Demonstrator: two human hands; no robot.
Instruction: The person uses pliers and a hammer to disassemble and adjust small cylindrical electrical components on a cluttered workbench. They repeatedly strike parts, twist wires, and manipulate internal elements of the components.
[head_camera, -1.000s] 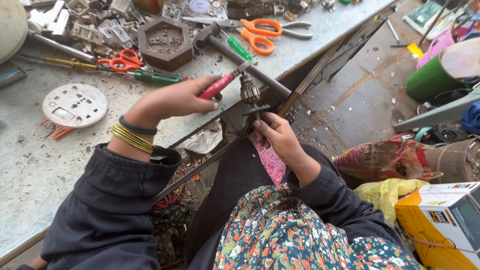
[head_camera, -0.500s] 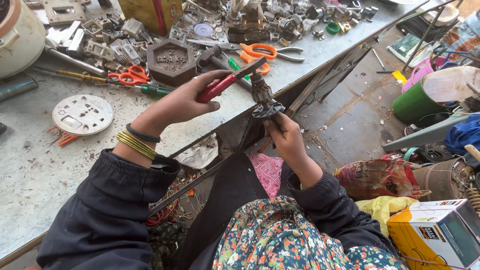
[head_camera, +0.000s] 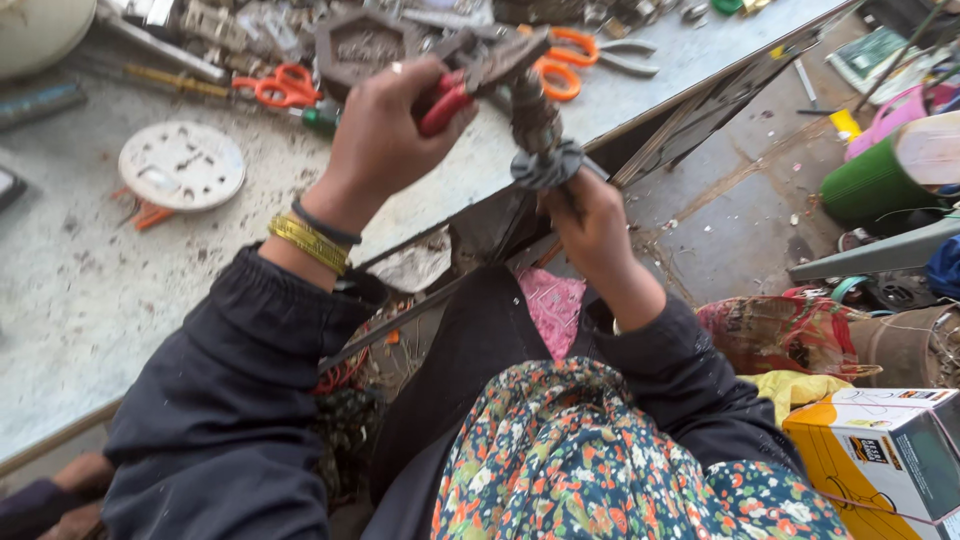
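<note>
My left hand (head_camera: 385, 130) grips red-handled pliers (head_camera: 470, 80), whose jaws clamp the top of a small dark metal part (head_camera: 535, 125). This part has a threaded stem and a round toothed disc at its lower end. My right hand (head_camera: 590, 230) holds it from below, fingers closed under the disc. Both hands are raised above my lap, in front of the edge of the grey worktable (head_camera: 120, 300). Gold bangles and a dark band sit on my left wrist.
On the table lie orange scissors (head_camera: 285, 85), a second orange pair (head_camera: 575, 65), a white round plate (head_camera: 182, 165), a hexagonal dark block (head_camera: 365, 45) and several metal scraps. A green can (head_camera: 870, 185), an orange-and-white box (head_camera: 880, 450) and wires sit on the floor at right.
Both hands have lifted the pliers and the metal part up and closer to the camera. The pliers stay clamped on the part's top.
</note>
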